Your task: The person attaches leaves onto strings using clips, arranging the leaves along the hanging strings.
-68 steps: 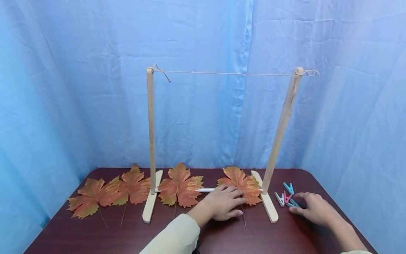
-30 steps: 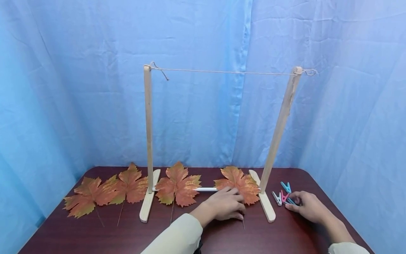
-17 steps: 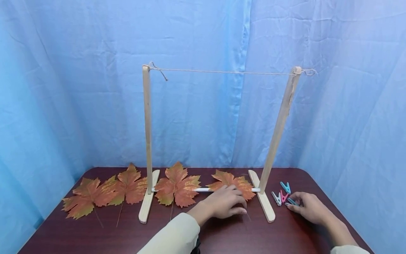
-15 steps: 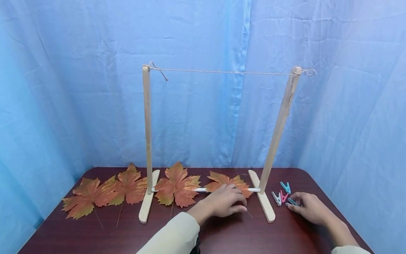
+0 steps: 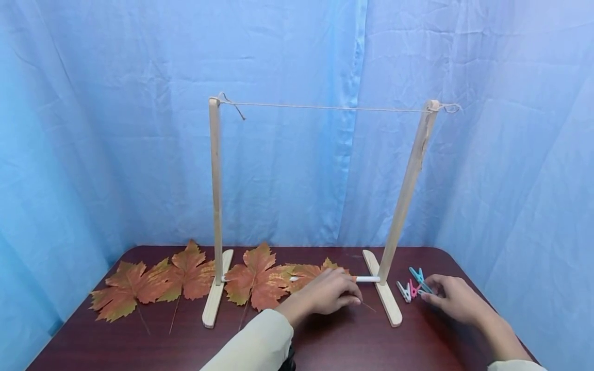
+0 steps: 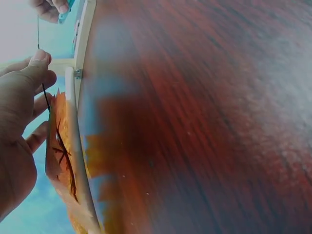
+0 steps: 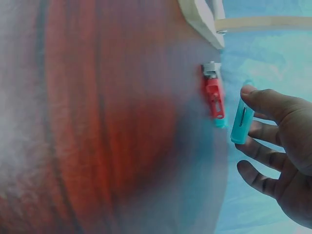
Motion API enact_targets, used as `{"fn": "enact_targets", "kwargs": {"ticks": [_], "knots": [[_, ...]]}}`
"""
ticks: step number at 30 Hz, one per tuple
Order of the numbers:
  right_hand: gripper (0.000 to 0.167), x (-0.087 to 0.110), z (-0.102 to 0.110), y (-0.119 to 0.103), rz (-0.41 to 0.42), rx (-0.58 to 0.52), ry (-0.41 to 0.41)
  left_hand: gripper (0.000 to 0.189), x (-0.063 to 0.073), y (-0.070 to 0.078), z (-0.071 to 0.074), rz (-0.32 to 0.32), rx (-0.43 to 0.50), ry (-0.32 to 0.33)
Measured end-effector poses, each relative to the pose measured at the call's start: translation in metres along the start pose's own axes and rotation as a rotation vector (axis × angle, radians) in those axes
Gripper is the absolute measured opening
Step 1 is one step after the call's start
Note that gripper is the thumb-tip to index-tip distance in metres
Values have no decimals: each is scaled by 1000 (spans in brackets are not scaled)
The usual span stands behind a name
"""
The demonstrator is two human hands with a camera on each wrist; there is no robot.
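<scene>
In the head view my left hand is over the orange-red artificial maple leaf, hiding part of it. The left wrist view shows thumb and fingers pinching the thin dark stem, with the leaf blade beside the white rod. My right hand is at the table's right side. Between its thumb and fingers it pinches a teal clothespin, held off the table. Just beyond lie a pink clothespin, a white clothespin and another teal clothespin.
A wooden stand has a left post and a right post, joined by a taut string on top. More maple leaves lie leftward: one leaf mid-stand, two outside it, the nearer leaf and the outer leaf. Blue curtains surround the table.
The left hand has taken the leaf by its stem, and the leaf has slid and turned leftward, touching the neighbouring leaf. The right hand has picked up the teal clothespin from the small pile.
</scene>
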State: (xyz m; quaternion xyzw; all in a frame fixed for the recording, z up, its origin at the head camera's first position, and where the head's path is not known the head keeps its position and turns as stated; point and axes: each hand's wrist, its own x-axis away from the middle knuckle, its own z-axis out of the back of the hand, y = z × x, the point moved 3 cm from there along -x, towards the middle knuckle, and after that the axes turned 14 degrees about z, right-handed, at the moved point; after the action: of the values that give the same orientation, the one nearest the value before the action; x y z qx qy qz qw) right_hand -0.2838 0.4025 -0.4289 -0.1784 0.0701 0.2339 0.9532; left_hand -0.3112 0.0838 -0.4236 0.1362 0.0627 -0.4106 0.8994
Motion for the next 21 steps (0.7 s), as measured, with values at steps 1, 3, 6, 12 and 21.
{"fn": "enact_targets", "kwargs": {"ticks": [1, 3, 6, 12, 21], "knots": [[24, -1, 2, -2, 12, 8, 8, 15, -1, 0, 2, -3, 8, 8], [24, -3, 6, -6, 40, 19, 33, 14, -2, 1, 6, -6, 41, 25], [25, -7, 12, -13, 79, 28, 72, 13, -7, -1, 13, -1, 102, 65], [22, -17, 25, -30, 164, 45, 128, 13, -20, -8, 30, 83, 277, 152], [25, -31, 42, -57, 276, 59, 237, 14, -32, -19, 61, 255, 701, 250]]}}
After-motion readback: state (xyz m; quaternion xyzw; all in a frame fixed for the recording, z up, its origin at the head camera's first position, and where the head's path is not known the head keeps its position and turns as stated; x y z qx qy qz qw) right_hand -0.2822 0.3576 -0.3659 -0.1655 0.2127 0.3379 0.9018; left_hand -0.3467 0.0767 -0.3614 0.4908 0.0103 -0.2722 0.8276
